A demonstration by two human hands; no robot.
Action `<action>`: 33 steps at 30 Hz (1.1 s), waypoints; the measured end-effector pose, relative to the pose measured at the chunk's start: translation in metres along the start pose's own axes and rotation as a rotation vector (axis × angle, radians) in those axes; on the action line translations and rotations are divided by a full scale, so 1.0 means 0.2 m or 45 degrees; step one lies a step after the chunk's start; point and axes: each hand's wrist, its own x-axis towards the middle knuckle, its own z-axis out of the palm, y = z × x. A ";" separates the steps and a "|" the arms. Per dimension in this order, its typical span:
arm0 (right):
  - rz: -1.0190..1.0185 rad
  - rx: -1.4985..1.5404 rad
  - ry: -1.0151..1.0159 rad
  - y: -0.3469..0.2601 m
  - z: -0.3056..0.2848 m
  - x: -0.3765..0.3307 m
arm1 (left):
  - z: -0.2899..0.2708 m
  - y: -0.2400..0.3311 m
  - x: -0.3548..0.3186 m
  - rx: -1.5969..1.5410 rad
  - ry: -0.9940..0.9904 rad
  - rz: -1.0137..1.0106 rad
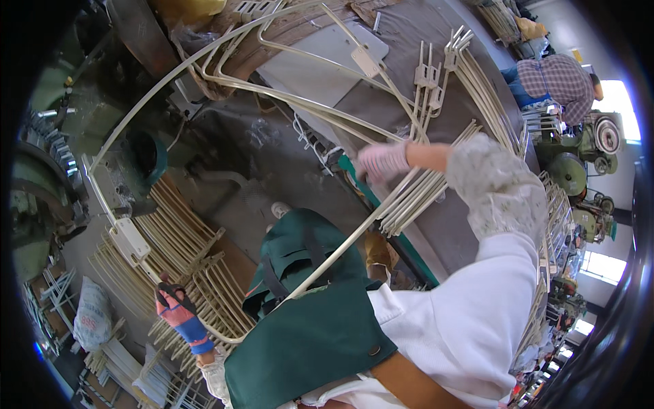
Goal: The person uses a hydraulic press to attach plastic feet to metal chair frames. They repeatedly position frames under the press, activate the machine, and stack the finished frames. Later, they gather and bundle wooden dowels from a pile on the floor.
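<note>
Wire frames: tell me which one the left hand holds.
The long curved cream frame with the flat bracket, gripped by the left hand; the others lie stacked.

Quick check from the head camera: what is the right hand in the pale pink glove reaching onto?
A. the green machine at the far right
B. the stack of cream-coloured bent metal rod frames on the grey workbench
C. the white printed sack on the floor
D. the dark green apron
B: the right hand in the pale pink glove lies on the stack of cream-coloured bent metal rod frames on the grey workbench.
</note>
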 end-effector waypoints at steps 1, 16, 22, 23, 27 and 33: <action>0.051 0.103 -0.120 -0.06 0.11 -0.02 | 0.00 0.02 0.01 0.017 -0.021 0.033; -0.268 -0.441 -0.575 0.18 0.90 0.13 | -0.05 0.19 -0.04 0.365 -0.038 -0.037; -0.135 0.628 0.671 -0.65 -0.06 0.30 | 0.34 0.48 -0.26 0.853 -0.229 0.780; -0.311 0.662 0.801 -0.84 -0.23 0.32 | 0.43 0.50 -0.33 0.540 -0.448 0.404; -0.837 0.799 1.029 -1.34 -0.55 0.34 | 0.52 0.53 -0.37 0.152 -0.445 0.332; -0.672 0.500 0.969 -1.25 -0.75 0.20 | 0.30 0.82 -0.12 -0.038 0.228 0.714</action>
